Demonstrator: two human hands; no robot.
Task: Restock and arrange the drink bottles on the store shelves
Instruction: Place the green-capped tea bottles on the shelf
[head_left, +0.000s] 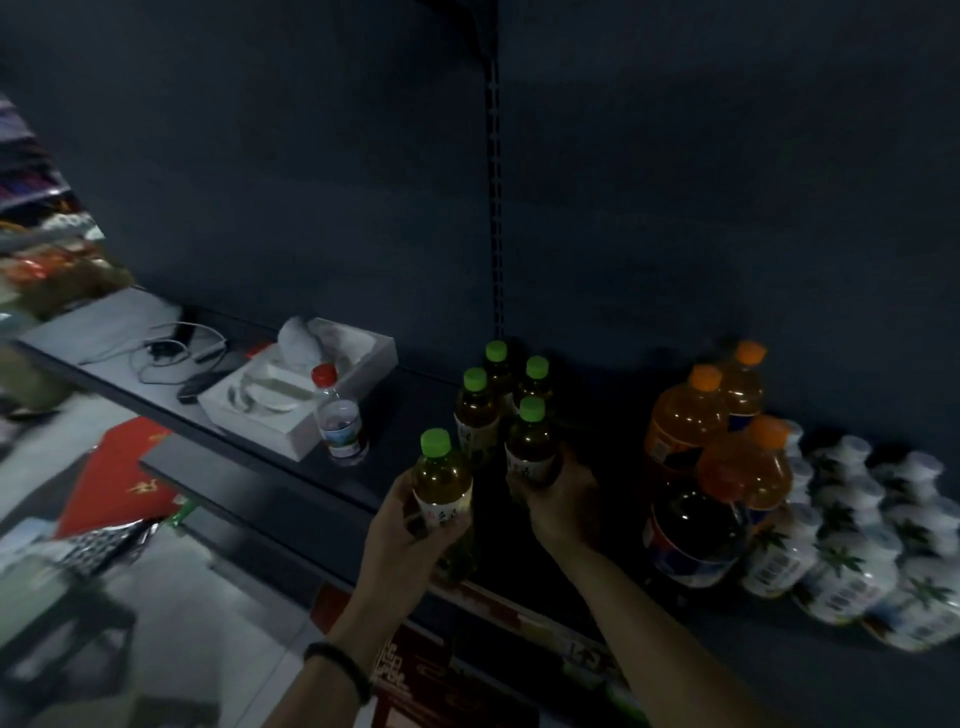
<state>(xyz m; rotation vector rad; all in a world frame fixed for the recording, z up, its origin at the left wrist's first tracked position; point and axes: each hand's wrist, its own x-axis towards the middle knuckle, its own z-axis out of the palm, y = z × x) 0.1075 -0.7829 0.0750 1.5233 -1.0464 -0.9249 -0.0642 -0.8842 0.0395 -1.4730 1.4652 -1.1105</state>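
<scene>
My left hand grips a green-capped tea bottle near the front edge of the dark shelf. My right hand is wrapped around the base of a second green-capped tea bottle, which stands upright on the shelf. Three more green-capped tea bottles stand upright just behind it, close together. To the right stand orange-capped soda bottles, a dark cola bottle and several white bottles with leaf labels.
A small red-capped water bottle stands left of the tea bottles, beside an open white box holding crumpled tissue. Cables lie at the shelf's far left. A slotted upright runs up the dark back wall. A lower shelf and floor clutter lie below left.
</scene>
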